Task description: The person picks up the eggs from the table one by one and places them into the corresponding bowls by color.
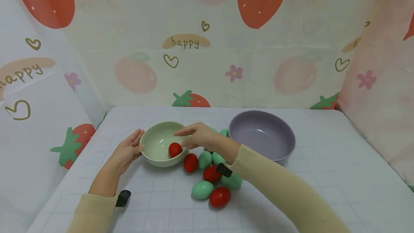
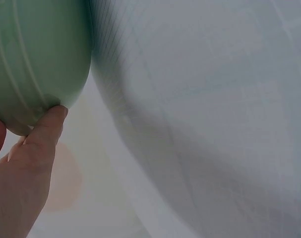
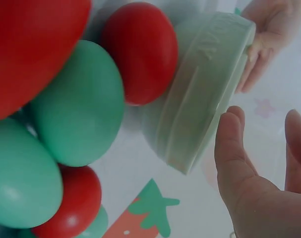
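A pale green bowl (image 1: 156, 145) stands on the table with one red egg (image 1: 175, 150) inside, near its right wall. At the bowl's left side, my left hand (image 1: 127, 152) pinches the rim, thumb at the edge and fingers along the outside. My right hand (image 1: 202, 136) hovers at the right rim, its fingers extended over the opening and spread apart, holding nothing. In the right wrist view, a red egg (image 3: 140, 53) lies right beside the bowl's outer wall (image 3: 190, 99), with a green egg (image 3: 83, 106) next to it.
Several red and green eggs (image 1: 202, 190) lie in a cluster between the bowls, partly hidden under my right forearm. A larger purple bowl (image 1: 258, 132) stands to the right. A printed cloth backdrop (image 1: 200, 71) rises behind the table (image 1: 330, 175).
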The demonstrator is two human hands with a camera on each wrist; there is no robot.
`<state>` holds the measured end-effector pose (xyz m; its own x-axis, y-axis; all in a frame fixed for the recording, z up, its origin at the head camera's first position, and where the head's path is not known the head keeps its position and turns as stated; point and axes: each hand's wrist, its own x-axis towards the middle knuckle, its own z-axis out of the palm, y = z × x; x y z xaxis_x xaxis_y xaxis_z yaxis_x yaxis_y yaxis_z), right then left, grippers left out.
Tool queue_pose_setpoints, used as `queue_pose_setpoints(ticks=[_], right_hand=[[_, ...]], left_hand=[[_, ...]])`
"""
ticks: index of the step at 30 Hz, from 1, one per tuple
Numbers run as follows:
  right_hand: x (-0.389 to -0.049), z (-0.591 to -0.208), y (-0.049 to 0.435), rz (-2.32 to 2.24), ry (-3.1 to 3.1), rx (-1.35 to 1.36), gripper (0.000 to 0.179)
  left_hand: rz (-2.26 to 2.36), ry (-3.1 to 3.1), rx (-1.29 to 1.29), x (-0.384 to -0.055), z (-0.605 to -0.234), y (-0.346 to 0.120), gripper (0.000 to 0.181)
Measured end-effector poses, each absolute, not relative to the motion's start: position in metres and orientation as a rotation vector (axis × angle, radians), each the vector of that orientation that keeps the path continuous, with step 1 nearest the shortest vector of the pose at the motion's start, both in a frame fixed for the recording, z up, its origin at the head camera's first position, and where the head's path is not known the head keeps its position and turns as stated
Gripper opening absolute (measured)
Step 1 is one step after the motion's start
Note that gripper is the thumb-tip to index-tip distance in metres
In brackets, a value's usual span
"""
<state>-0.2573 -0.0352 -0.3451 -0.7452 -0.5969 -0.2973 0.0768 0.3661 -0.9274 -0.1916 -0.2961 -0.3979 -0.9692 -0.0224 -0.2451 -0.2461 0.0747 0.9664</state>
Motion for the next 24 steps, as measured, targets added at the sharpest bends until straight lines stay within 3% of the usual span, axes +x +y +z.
queue_pose_setpoints(ticks=[24], right_hand=[[-0.233, -0.349, 0.033, -1.436, 2.016, -0.522, 0.038]], left_hand=[[2.012, 2.170, -0.259, -0.191, -0.398, -0.297, 0.073]])
